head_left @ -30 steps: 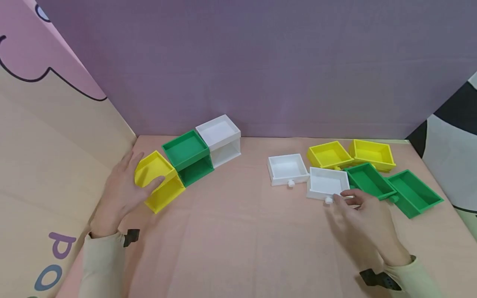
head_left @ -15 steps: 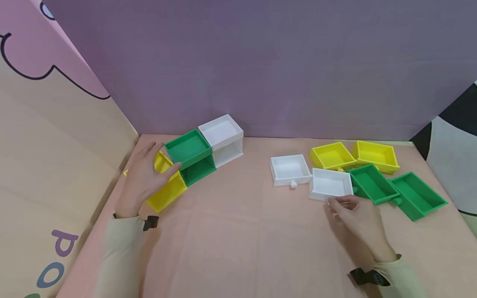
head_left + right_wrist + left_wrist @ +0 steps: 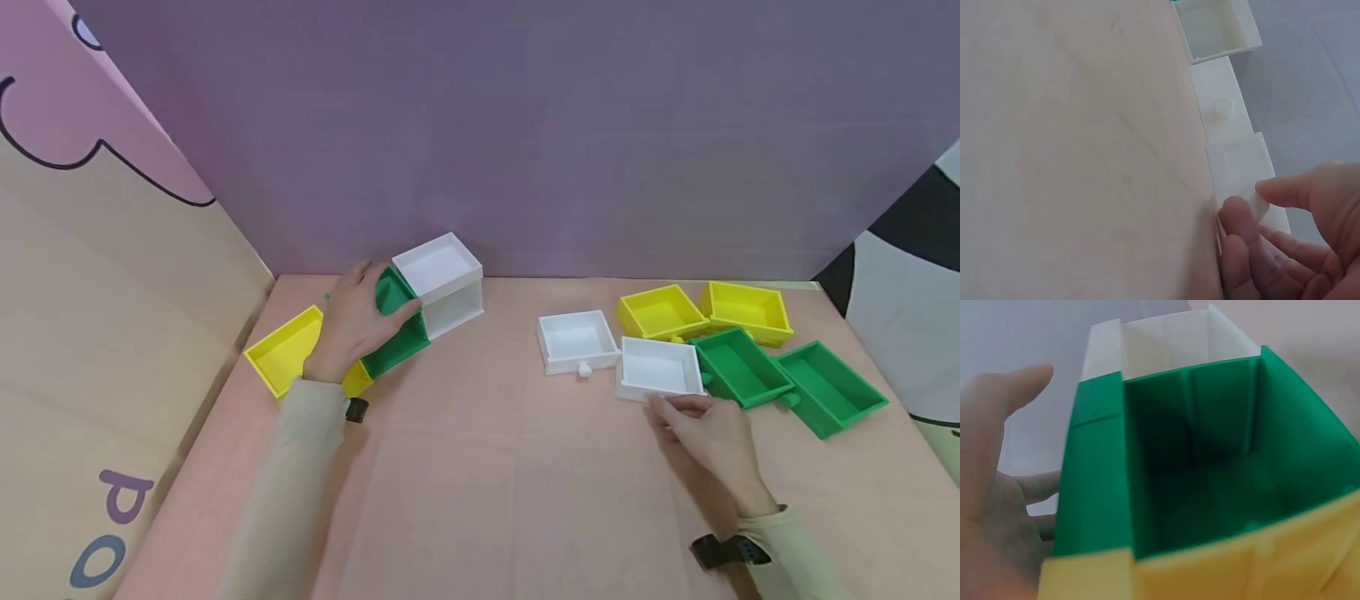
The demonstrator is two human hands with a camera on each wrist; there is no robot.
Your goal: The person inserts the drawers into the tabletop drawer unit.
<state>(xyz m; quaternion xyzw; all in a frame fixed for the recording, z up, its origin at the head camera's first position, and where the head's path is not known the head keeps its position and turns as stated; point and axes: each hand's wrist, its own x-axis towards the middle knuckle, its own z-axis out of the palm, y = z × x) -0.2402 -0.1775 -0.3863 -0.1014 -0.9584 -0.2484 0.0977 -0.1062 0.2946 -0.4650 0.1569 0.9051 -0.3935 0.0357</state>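
Note:
My left hand (image 3: 356,321) lies over the green drawer case (image 3: 397,348), its thumb and fingers spread and partly covering it. A yellow case (image 3: 279,354) and a white case (image 3: 438,265) stand against it on either side. In the left wrist view the green case (image 3: 1094,481) shows its hollow inside, and the thumb stands off its top. My right hand (image 3: 708,442) pinches the front of a white drawer (image 3: 660,368) at its knob, which the fingers mostly hide. In the right wrist view the thumb and index finger meet at that drawer front (image 3: 1238,162).
Left of the held drawer lies a second white drawer (image 3: 577,337) with its knob forward. Beyond and to the right are yellow drawers (image 3: 663,311) and green drawers (image 3: 832,387), close together. A purple wall (image 3: 525,167) rises behind the pink table cloth (image 3: 465,467).
My left hand has moved right, from the yellow case onto the green one. My right fingers have settled on the white drawer's knob. The cases and drawers have stayed in place.

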